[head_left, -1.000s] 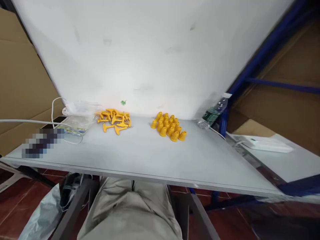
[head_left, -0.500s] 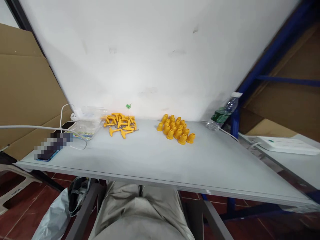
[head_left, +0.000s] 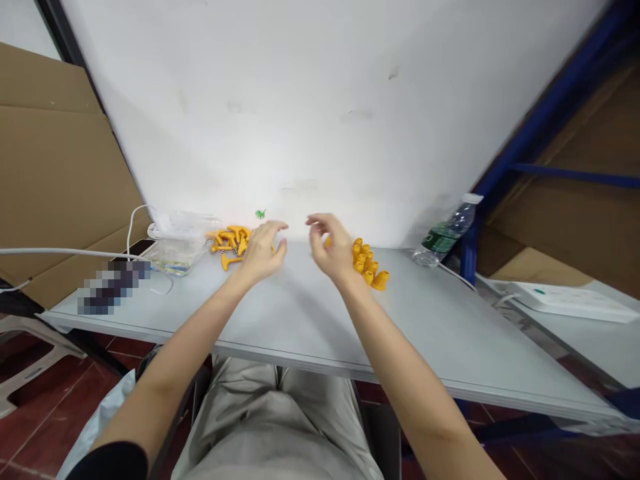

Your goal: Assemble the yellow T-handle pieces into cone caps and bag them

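Bright wall (head_left: 300, 147), slightly blurred hands (head_left: 334, 248).

Yellow cones (head_left: 373, 267) partly hidden (by the right hand (head_left: 332, 250)), its fingers (head_left: 323, 219) blurred

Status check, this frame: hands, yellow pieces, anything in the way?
Left hand open, near yellow T-shaped handles. Right hand open, near yellow cone-shaped pieces; nothing visibly held. Hands partly hide both groups; plastic bottle leans off right.

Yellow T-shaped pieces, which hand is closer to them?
Left. The left hand overlaps the right side of the yellow T-shaped pieces in view; the right hand is farther right, across a gap, partly covering the yellow cone-shaped pieces.
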{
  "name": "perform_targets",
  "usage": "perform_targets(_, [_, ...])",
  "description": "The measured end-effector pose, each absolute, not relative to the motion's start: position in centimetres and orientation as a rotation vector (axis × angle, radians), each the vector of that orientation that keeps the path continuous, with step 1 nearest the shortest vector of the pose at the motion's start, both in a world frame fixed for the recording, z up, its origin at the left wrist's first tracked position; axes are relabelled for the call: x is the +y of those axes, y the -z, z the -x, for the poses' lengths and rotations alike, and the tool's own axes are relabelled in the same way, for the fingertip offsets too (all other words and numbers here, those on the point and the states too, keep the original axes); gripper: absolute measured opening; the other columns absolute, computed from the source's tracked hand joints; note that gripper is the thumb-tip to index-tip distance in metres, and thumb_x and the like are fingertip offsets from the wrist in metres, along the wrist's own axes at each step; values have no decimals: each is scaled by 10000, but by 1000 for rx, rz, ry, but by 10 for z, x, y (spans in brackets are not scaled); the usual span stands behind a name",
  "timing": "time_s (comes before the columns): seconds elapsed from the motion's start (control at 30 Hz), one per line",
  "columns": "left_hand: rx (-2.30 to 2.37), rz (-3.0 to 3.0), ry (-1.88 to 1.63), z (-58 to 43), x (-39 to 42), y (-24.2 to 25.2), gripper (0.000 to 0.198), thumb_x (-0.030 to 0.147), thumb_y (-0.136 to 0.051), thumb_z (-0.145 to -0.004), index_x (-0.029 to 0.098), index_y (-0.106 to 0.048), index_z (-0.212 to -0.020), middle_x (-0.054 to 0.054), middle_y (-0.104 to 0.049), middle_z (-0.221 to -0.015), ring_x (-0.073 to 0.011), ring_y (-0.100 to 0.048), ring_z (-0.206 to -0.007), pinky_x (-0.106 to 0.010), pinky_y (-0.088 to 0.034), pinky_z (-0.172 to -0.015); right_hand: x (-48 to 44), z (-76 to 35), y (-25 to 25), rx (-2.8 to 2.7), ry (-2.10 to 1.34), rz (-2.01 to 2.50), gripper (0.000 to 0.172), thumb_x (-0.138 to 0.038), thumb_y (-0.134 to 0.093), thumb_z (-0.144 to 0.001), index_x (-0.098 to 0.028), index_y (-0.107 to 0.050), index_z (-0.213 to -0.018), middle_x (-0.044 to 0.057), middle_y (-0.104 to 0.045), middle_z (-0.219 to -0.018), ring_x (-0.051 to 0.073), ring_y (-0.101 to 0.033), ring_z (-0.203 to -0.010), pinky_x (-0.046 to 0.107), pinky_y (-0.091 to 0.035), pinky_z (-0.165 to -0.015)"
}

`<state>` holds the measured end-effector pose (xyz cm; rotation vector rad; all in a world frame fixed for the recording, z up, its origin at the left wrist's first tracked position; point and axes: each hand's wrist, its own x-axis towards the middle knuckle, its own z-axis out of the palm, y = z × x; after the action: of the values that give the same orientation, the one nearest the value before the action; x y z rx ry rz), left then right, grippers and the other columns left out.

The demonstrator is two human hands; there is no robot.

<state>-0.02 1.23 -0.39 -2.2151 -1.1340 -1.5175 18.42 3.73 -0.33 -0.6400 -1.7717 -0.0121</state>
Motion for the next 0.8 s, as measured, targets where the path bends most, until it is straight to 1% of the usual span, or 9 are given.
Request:
perform_targets(0.07, [-1438, 2127, 1558, 2, 39, 19, 265, 117, -467, -864, 190, -594, -1085, -88, -643, -1072, -217, -600, -1032, -392, -483, -932, 50, -184, 31, -1834, -52, 755, 271, -213, -427, -924, -204, -590, -1140, 81, -646, -1032, 180, -625, -876, 351, -533, -789])
perform_targets(0.13, [-1714, 2025, 1549, 5, 59, 44, 297, 74, -451, -828, 176, -592, -1069, -108, -637, -1087, -242, -585, -1072, -420, -459, -965, 63, -191, 66, -1875, -142, 922, 297, -183, -434, -867, -199, -598, -1114, 100, -650, -1058, 204, -629, -900, 376, -531, -817])
perform_targets(0.2, [-1836, 2039, 1470, 10, 67, 72, 327, 45, -464, -787, 175, -598, -1056, -113, -634, -1082, -254, -576, -1093, -422, -450, -977, 74, -202, 100, -1825, -222, 1070, 331, -172, -428, -831, -188, -609, -1108, 114, -651, -1087, 214, -634, -906, 407, -525, -856])
perform_targets(0.27, [-1892, 2111, 1350, 16, 65, 94, 398, 23, -507, -729, 179, -599, -1083, -116, -627, -1119, -270, -567, -1116, -428, -443, -990, 81, -214, 123, -1821, -317, 1148, 339, -163, -449, -787, -181, -634, -1071, 111, -667, -1051, 217, -644, -887, 414, -532, -856])
perform_targets(0.3, [-1923, 2110, 1307, 18, 63, 101, 405, 30, -529, -718, 176, -601, -1088, -123, -624, -1130, -282, -556, -1137, -433, -432, -1006, 82, -218, 130, -1816, -337, 1166, 334, -166, -456, -782, -179, -647, -1055, 111, -673, -1056, 226, -643, -934, 419, -525, -879])
perform_targets(0.4, [-2036, 2068, 1204, 26, 58, 107, 437, 46, -532, -726, 190, -595, -1134, -125, -604, -1210, -288, -520, -1210, -435, -398, -1046, 83, -227, 135, -1829, -368, 1218, 300, -166, -474, -782, -185, -681, -997, 101, -689, -1075, 232, -633, -1033, 419, -493, -953])
perform_targets(0.53, [-2281, 2033, 986, 28, 58, 103, 397, 136, -504, -801, 200, -585, -1185, -130, -567, -1313, -301, -473, -1272, -486, -338, -1084, 79, -226, 130, -1954, -410, 1320, 236, -136, -518, -775, -174, -706, -913, 107, -699, -1092, 233, -638, -1057, 414, -462, -1001])
perform_targets(0.63, [-2316, 2074, 923, 26, 57, 105, 399, 178, -461, -850, 188, -556, -1237, -134, -572, -1323, -287, -464, -1284, -480, -323, -1092, 77, -224, 128, -2010, -393, 1330, 230, -117, -547, -775, -176, -713, -923, 109, -693, -1122, 234, -632, -1078, 418, -447, -1017])
perform_targets(0.8, [-2290, 2058, 943, 24, 52, 103, 382, 165, -469, -842, 192, -562, -1212, -131, -581, -1303, -271, -473, -1269, -450, -343, -1078, 74, -223, 125, -2019, -371, 1338, 238, -100, -552, -779, -175, -713, -938, 104, -699, -1104, 227, -636, -1063, 406, -460, -994])
